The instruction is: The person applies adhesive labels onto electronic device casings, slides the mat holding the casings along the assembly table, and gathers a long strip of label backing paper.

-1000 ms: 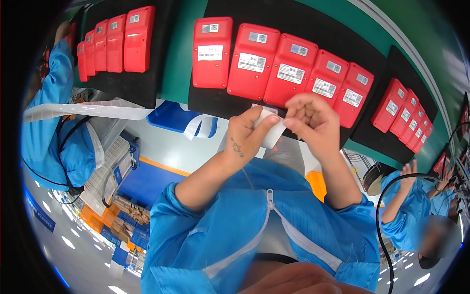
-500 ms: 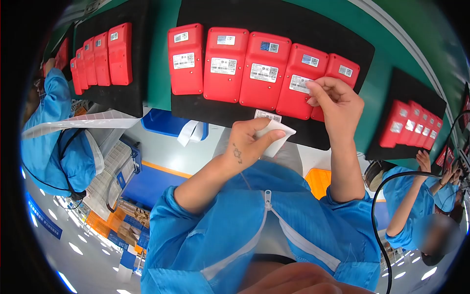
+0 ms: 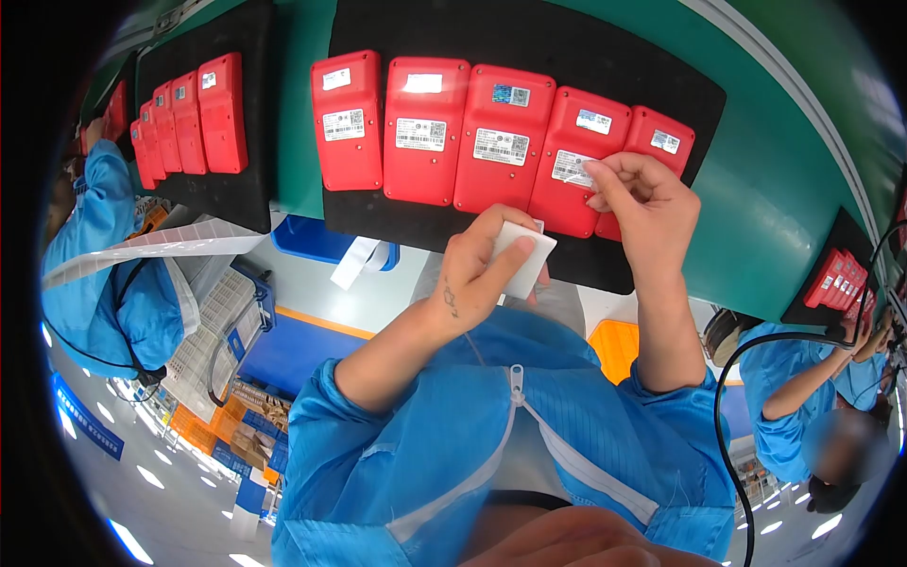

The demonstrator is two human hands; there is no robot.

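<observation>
A row of several red handheld devices [image 3: 503, 94] lies back side up on a black mat [image 3: 406, 222], each with white labels and a printed code. My left hand [image 3: 482, 260] is closed on a white label sheet [image 3: 525, 266] in front of the row, thumb across its face. Over the right end of the row, my right hand [image 3: 647, 203] has thumb and forefinger pinched together at the edge of the lower label [image 3: 570, 167] on the fourth device. Whether those fingertips hold that label or only touch it is hidden. The fifth device [image 3: 652, 128] is partly covered by the hand.
Another row of red devices [image 3: 222, 113] lies on a mat to the left, and a smaller group [image 3: 836, 281] at far right. Co-workers in blue sit on both sides. A blue tray [image 3: 312, 241] is below the table edge; a black cable [image 3: 723, 416] hangs at right.
My left hand has turned the white sheet more upright, and its printed end is now mostly covered. My right hand stays at the fourth device. The far-right mat and devices have shifted farther right.
</observation>
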